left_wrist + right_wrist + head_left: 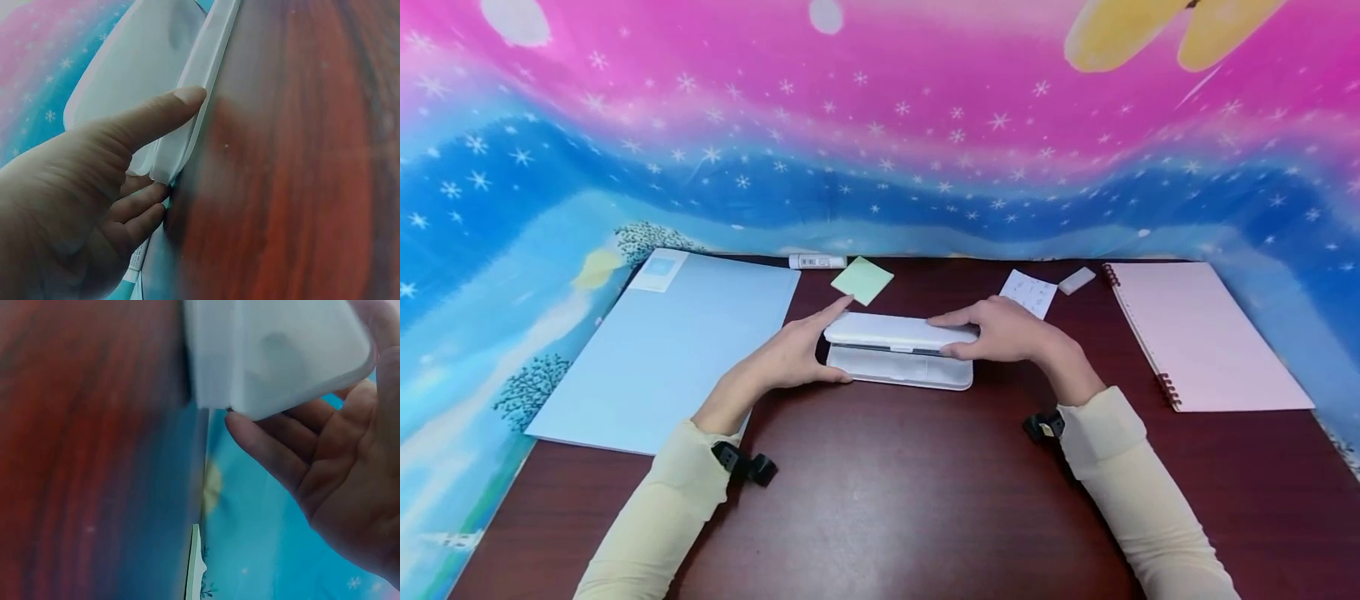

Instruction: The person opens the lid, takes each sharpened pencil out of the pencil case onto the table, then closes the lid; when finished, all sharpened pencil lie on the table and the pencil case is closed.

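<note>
A white pencil case [880, 363] rests on the dark wooden table, its lid [880, 328] lifted partway above the base. At its left end my left hand [784, 354] holds the base, thumb along the front edge. In the left wrist view the thumb of this left hand [81, 187] presses the case's side wall, with the other fingers bent round its end. My right hand [1011, 330] grips the right end of the lid, thumb at the front and fingers over the top. The right wrist view shows the right hand [350, 469] around the raised lid [300, 356].
A large light-blue folder [677, 350] lies left, and a pink spiral notebook [1210, 333] right. Along the back are a white glue stick [817, 262], green sticky notes [862, 281], a small patterned white sheet [1028, 293] and a white eraser [1077, 280]. A printed curtain [880, 167] hangs behind.
</note>
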### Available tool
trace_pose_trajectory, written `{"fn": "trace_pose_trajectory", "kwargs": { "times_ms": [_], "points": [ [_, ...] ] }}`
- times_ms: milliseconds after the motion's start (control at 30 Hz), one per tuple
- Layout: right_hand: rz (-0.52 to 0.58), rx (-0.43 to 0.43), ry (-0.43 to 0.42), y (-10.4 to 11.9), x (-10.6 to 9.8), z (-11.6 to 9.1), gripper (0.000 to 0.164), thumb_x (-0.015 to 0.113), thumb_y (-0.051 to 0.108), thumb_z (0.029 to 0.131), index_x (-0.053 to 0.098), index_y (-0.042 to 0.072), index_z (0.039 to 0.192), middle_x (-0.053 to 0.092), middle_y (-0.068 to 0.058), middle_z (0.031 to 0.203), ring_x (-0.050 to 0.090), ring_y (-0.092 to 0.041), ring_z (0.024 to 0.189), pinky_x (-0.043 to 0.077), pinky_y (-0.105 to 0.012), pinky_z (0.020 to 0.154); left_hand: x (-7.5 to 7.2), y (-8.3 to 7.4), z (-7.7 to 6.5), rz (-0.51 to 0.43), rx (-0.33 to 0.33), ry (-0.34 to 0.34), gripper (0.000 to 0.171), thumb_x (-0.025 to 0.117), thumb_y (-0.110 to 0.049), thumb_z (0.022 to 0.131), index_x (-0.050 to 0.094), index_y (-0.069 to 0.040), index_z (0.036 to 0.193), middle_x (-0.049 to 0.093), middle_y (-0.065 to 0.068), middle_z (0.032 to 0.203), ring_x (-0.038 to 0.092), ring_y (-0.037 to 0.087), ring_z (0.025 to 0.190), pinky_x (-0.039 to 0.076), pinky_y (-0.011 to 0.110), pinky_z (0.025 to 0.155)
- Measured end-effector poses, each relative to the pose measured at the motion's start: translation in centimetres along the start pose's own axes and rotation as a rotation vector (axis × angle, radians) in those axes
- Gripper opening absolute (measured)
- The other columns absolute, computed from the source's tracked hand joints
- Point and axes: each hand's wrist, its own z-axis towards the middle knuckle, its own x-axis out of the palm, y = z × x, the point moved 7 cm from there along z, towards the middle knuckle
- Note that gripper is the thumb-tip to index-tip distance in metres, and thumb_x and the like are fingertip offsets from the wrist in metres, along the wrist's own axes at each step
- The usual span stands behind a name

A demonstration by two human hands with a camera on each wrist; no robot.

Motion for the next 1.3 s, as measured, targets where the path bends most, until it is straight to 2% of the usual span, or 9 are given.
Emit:
{"fn": "trace_pose_trajectory", "kwargs": {
  "times_ms": [133,233,433,467,567,700,900,1100,1300],
  "points": [
    [0.134,0.022,-0.020,-1.0,-0.6,0.1,0.041,0.057,0.040,0.103,0.063,0.025,0.141,0.070,-0.004,0.132,0.067,-0.014,0.088,0.055,-0.041,0.087,0.1,0.3,-0.1,-0.069,-0.025,-0.010,0.133,0.089,-0.047,0.074,-0.007,-0.030,0.164,0.051,0.014,0.154,0.052,0.030,0.140,0.041,0.054,0.113],
    [0.193,0.062,-0.083,-1.6,-1.1,0.5,0.044,0.050,0.042,0.106,0.063,0.019,0.141,0.068,-0.006,0.135,0.068,-0.021,0.117,0.054,-0.049,0.100,0.2,0.3,-0.1,-0.099,-0.026,-0.017,0.140,0.090,-0.044,0.075,-0.018,-0.027,0.162,0.051,0.015,0.153,0.048,0.030,0.143,0.039,0.054,0.115],
    [0.138,0.131,-0.308,-2.7,-2.0,1.2,0.044,0.044,0.033,0.110,0.051,0.017,0.150,0.066,-0.015,0.134,0.068,-0.024,0.068,0.056,-0.043,0.079,0.9,-0.1,-0.1,-0.083,-0.050,0.006,0.139,0.088,-0.043,0.078,-0.022,-0.022,0.161,0.046,0.013,0.157,0.042,0.032,0.147,0.037,0.055,0.116],
    [0.111,0.133,-0.332,-2.7,-2.2,1.1,0.045,0.045,0.027,0.110,0.047,0.017,0.154,0.063,-0.016,0.138,0.066,-0.026,0.070,0.054,-0.044,0.081,1.0,-0.3,-0.1,-0.074,-0.059,0.016,0.139,0.087,-0.045,0.078,-0.023,-0.023,0.160,0.046,0.012,0.158,0.042,0.032,0.147,0.037,0.055,0.116],
    [0.017,0.131,-0.359,-2.6,-2.6,0.5,0.057,0.046,0.012,0.107,0.030,0.019,0.161,0.044,-0.017,0.158,0.065,-0.033,0.107,0.050,-0.049,0.097,1.0,-0.8,0.0,-0.038,-0.070,0.030,0.136,0.085,-0.048,0.079,-0.021,-0.024,0.161,0.043,0.013,0.160,0.040,0.031,0.148,0.038,0.053,0.116],
    [-0.071,0.117,-0.347,-1.7,-3.3,-0.9,0.066,0.054,0.014,0.104,0.026,0.023,0.163,0.032,-0.013,0.166,0.041,-0.036,0.147,0.041,-0.058,0.111,0.7,-1.2,0.0,0.019,-0.087,0.038,0.129,0.083,-0.049,0.080,-0.012,-0.024,0.163,0.031,0.012,0.166,0.035,0.028,0.152,0.037,0.050,0.119],
    [-0.067,0.093,-0.257,-0.9,-2.8,-1.3,0.062,0.057,0.029,0.104,0.032,0.020,0.161,0.025,-0.010,0.169,0.049,-0.037,0.141,0.043,-0.058,0.110,0.4,-0.9,-0.4,0.068,-0.136,0.062,0.121,0.082,-0.053,0.080,0.002,-0.022,0.165,0.030,0.012,0.167,0.034,0.029,0.152,0.037,0.050,0.119],
    [0.082,0.107,-0.115,-2.5,-1.2,-0.2,0.078,0.054,0.041,0.104,0.011,0.019,0.165,0.000,-0.009,0.173,0.029,-0.037,0.153,0.038,-0.059,0.113,0.0,-1.3,-0.5,0.196,-0.080,0.017,0.107,0.082,-0.057,0.077,0.032,-0.012,0.160,0.050,0.012,0.155,0.048,0.031,0.139,0.042,0.051,0.112],
    [0.169,0.127,-0.022,-3.9,-0.5,1.2,0.080,0.050,0.050,0.104,0.011,0.015,0.165,-0.003,-0.006,0.173,0.012,-0.033,0.159,0.025,-0.059,0.122,-0.2,-1.6,-0.7,0.229,-0.073,-0.001,0.101,0.083,-0.057,0.075,0.042,-0.011,0.156,0.054,0.009,0.151,0.052,0.030,0.133,0.045,0.050,0.109]
  ]
}}
